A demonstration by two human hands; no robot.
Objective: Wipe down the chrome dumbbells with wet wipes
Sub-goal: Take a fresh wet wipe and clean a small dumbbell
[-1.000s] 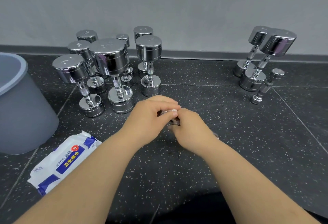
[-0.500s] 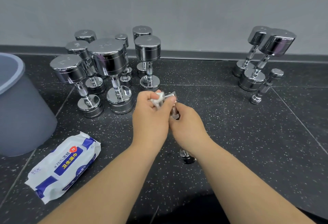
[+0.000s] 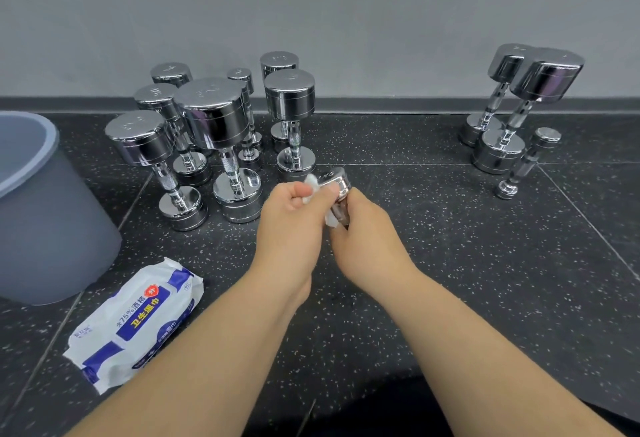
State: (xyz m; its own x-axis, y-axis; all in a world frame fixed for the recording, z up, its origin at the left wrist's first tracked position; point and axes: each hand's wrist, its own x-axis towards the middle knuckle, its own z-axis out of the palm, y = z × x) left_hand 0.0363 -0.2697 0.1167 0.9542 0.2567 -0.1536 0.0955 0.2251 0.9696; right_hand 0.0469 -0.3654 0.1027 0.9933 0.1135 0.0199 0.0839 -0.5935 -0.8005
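Head: wipes pack [image 3: 135, 318], bucket [image 3: 45, 221] left; dumbbell cluster [image 3: 214, 117] ahead

Soft, even light fills the scene, bright enough to read the print on the wipes pack [image 3: 138, 318] at lower left. Shadows on the speckled floor [image 3: 450, 263] are faint. The chrome dumbbells [image 3: 214, 121] at upper left carry pale glare streaks and a purple tint (so do the three dumbbells [image 3: 547, 76] at upper right). The wide lens bows the baseboard [image 3: 381, 104] and tilts the upper-right group inward. At centre, the left hand [image 3: 294, 218], the right hand [image 3: 367, 239], the white wipe [image 3: 310, 190] and the small dumbbell [image 3: 337, 180] look slightly soft.
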